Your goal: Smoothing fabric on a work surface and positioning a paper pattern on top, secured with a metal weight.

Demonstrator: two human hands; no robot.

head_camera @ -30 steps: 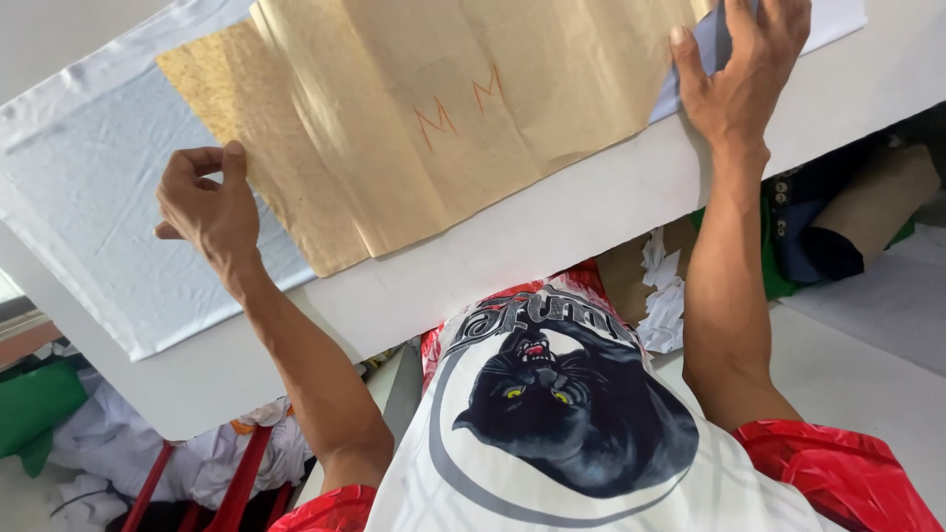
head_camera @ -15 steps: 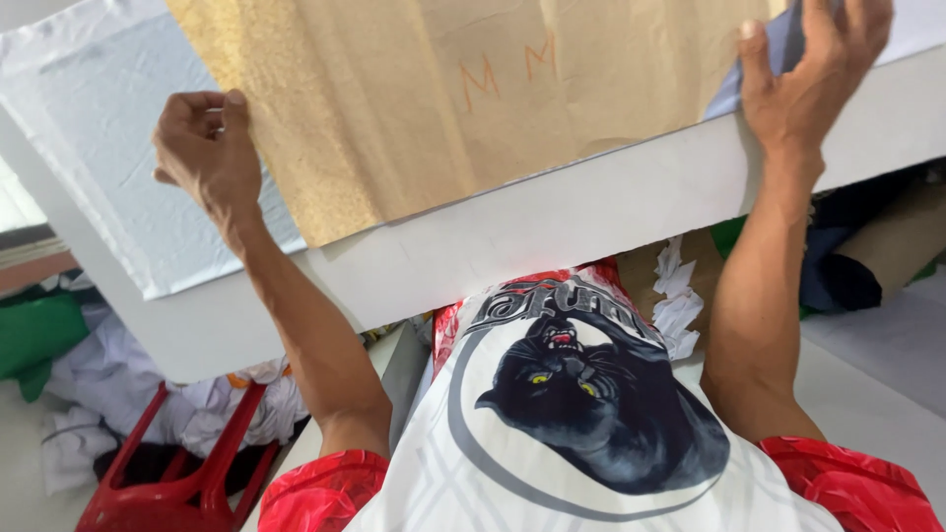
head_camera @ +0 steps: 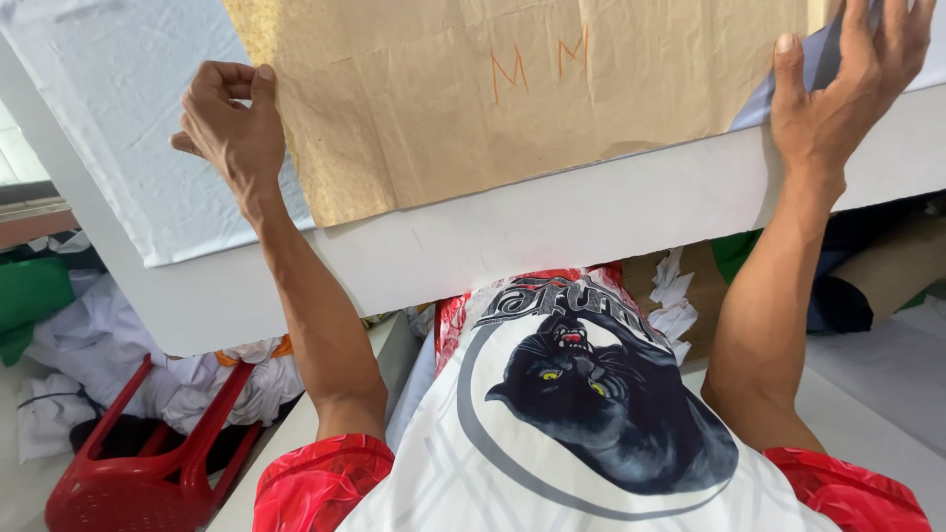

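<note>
Brown paper pattern (head_camera: 493,99) covers most of the white table (head_camera: 552,227), leaving only a bare strip along the near edge. Below left, a red stool (head_camera: 148,453) and heaped white cloth (head_camera: 89,345) crowd the floor; cardboard rolls (head_camera: 877,276) block underneath right.

A single head-worn camera looks steeply down over the person's chest onto the near edge of the white table (head_camera: 552,232), close enough that the table fills the upper frame.
</note>
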